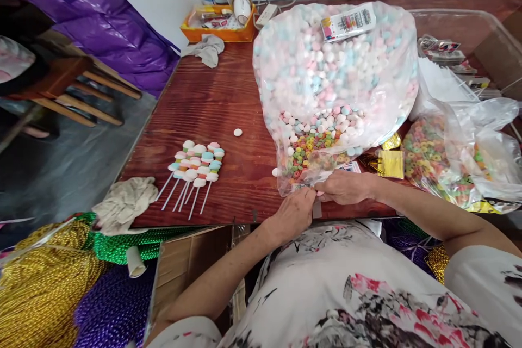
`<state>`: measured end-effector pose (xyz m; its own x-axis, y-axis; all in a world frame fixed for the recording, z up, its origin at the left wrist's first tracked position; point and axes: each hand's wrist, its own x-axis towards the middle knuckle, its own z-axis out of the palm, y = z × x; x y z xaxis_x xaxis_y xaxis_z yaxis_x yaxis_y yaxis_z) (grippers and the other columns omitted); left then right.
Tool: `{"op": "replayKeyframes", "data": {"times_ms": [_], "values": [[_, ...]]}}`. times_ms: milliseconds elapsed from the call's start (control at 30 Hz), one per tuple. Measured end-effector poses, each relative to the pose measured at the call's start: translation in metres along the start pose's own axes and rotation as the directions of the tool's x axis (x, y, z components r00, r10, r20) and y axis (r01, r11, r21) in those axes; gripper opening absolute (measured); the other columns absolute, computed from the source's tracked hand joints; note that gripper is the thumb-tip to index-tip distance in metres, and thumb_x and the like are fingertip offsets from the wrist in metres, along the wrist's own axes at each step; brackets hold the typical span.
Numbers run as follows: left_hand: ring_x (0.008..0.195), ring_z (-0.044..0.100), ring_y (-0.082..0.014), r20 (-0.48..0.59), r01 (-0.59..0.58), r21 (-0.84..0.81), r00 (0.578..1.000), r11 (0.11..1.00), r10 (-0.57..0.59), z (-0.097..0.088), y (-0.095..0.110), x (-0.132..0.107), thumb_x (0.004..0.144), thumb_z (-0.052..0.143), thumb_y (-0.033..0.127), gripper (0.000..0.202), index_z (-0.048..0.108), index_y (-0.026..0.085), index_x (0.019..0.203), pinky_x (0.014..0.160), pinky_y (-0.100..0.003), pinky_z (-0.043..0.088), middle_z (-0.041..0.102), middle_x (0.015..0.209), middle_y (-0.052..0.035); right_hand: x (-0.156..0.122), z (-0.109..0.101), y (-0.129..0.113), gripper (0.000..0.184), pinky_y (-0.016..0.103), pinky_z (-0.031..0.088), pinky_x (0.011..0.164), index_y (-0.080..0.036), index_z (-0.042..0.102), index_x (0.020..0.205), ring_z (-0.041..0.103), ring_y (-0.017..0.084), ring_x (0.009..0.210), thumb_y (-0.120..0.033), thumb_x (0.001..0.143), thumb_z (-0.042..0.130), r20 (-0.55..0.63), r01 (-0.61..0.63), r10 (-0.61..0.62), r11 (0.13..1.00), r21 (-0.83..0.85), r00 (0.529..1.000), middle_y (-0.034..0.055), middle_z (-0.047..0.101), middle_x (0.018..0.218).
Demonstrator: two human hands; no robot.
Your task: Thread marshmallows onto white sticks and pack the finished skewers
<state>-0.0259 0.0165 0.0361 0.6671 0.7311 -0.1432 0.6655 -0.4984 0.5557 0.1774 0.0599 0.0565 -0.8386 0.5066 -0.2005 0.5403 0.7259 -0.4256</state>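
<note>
My left hand [297,210] and my right hand [346,186] meet at the table's front edge, fingers closed and fingertips together. A small pinkish bit shows between them, too hidden to name. Just beyond lies a large clear plastic bag [334,76] full of pink, white and blue candy pieces. Small coloured candy rings [305,153] lie in its near end, close to my fingers. To the left, several stick candies [198,163] with pastel tops and white sticks lie grouped together. One loose white candy [237,132] rests behind them; another [275,172] is beside the bag.
A second bag of candy rings [432,152] and gold packets [390,163] lie to the right. White sticks [444,84] are behind. An orange box [220,32] with a device stands at the back. A crumpled cloth [126,204] hangs at the left edge, above bead strands [44,277].
</note>
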Motion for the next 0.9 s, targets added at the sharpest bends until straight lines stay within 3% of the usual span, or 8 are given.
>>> {"op": "replayKeyframes", "data": {"times_ms": [233,400,467,567,633,700,767,900], "values": [[0.065,0.048,-0.0159,0.109,0.022,-0.335,0.994,0.942,0.016,-0.021,-0.004,0.008,0.092,0.048,0.026,0.027,0.055,0.018,0.067,0.065,-0.028,0.035,0.057,0.068,-0.0024,0.006,0.002,-0.015,0.013,0.032,0.036,0.067,-0.016,0.064,0.094,0.058,0.018,0.057,-0.017,0.087,0.052,0.02,-0.099,0.103,0.987,-0.129,0.995,0.0064,0.071,0.07],[0.059,0.04,-0.013,0.022,0.066,-0.448,0.998,0.892,-0.063,-0.014,-0.018,0.01,0.088,0.052,0.027,0.028,0.051,0.018,0.061,0.06,-0.027,0.031,0.049,0.06,0.0006,0.004,-0.005,0.0,0.023,0.031,0.038,0.068,-0.018,0.062,0.111,0.063,0.02,0.073,-0.022,0.092,0.049,0.069,-0.049,0.053,0.997,-0.067,0.996,0.008,0.073,0.088],[0.054,0.037,-0.0107,0.109,0.185,-0.614,0.983,0.767,-0.149,-0.015,-0.022,0.008,0.086,0.054,0.032,0.029,0.051,0.017,0.061,0.053,-0.024,0.028,0.045,0.056,0.0026,-0.006,-0.01,0.002,0.033,0.035,0.039,0.078,-0.019,0.055,0.126,0.064,0.024,0.094,-0.023,0.093,0.048,-0.139,-0.074,0.062,0.994,-0.08,0.988,0.0115,0.071,0.109],[0.042,0.025,-0.0057,0.32,0.398,-0.825,0.914,0.4,-0.249,-0.018,-0.021,0.006,0.081,0.058,0.039,0.027,0.055,0.016,0.067,0.043,-0.022,0.014,0.04,0.052,0.0056,-0.024,-0.01,-0.003,0.045,0.047,0.033,0.095,-0.021,0.044,0.14,0.048,0.031,0.128,-0.023,0.095,0.048,-0.466,-0.111,0.035,0.985,-0.135,0.884,0.0148,0.059,0.136],[0.04,0.018,-0.0037,0.4,0.441,-0.878,0.89,0.188,-0.221,-0.018,-0.019,0.007,0.076,0.063,0.04,0.026,0.055,0.016,0.07,0.041,-0.021,0.009,0.039,0.052,0.0068,-0.03,-0.002,-0.007,0.042,0.052,0.026,0.1,-0.026,0.045,0.138,0.042,0.031,0.135,-0.021,0.097,0.045,-0.539,-0.067,-0.035,0.983,-0.169,0.842,0.0115,0.058,0.139],[0.04,0.016,-0.0031,0.419,0.437,-0.893,0.895,0.111,-0.152,-0.015,-0.016,0.009,0.075,0.064,0.039,0.026,0.054,0.016,0.071,0.04,-0.021,0.009,0.038,0.053,0.0072,-0.03,0.01,-0.01,0.036,0.052,0.024,0.1,-0.03,0.051,0.131,0.046,0.028,0.131,-0.017,0.098,0.044,-0.564,-0.007,-0.091,0.986,-0.169,0.821,0.0068,0.064,0.129],[0.041,0.019,-0.0043,0.386,0.401,-0.888,0.916,0.225,-0.107,-0.011,-0.015,0.011,0.08,0.059,0.041,0.027,0.054,0.016,0.073,0.041,-0.02,0.013,0.037,0.053,0.007,-0.025,0.022,-0.01,0.032,0.049,0.025,0.099,-0.029,0.057,0.122,0.055,0.023,0.119,-0.014,0.098,0.043,-0.563,0.025,-0.101,0.99,-0.141,0.821,0.0037,0.071,0.112],[0.059,0.044,-0.0135,0.069,0.082,-0.533,0.996,0.842,-0.054,0.0,-0.015,0.01,0.088,0.046,0.029,0.021,0.056,0.017,0.074,0.056,-0.025,0.038,0.051,0.065,-0.0014,-0.015,0.03,-0.009,0.024,0.043,0.03,0.094,-0.02,0.064,0.097,0.057,0.018,0.084,-0.012,0.095,0.041,-0.424,-0.063,-0.011,0.985,-0.161,0.906,0.0038,0.071,0.082]]}}
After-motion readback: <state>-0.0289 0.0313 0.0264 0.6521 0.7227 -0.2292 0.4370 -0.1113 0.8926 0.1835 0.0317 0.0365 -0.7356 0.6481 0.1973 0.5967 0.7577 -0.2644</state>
